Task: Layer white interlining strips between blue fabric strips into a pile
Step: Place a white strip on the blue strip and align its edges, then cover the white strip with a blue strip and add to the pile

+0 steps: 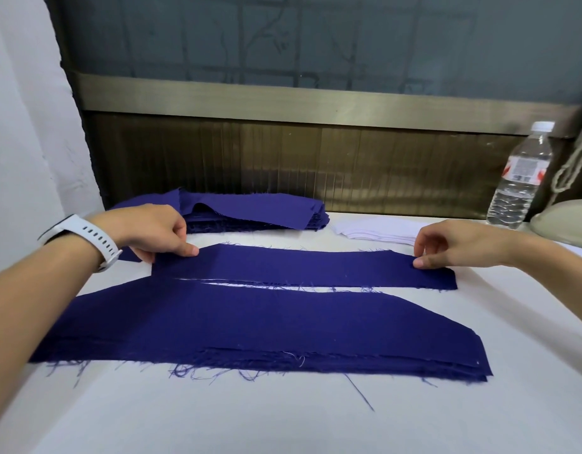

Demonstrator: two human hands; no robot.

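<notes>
Alignment time, both ends pinched.
Left hand [158, 232] and right hand [450, 247] each pinch an end of the blue fabric strip [302, 268], likely to lay it flat just behind the pile [250, 326].

Left hand [158, 232] and right hand [447, 245] pinch the blue strip [316, 267].

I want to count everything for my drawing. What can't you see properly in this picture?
All in the head view.
Near pile: the top blue layer hides how many layers lie beneath.
White interlining strips: too small to count; the right hand covers one end.
Far blue stack: the left hand covers part of it.
Bottle label: blurred, unreadable.
Cream object: cut off by the right edge.
</notes>
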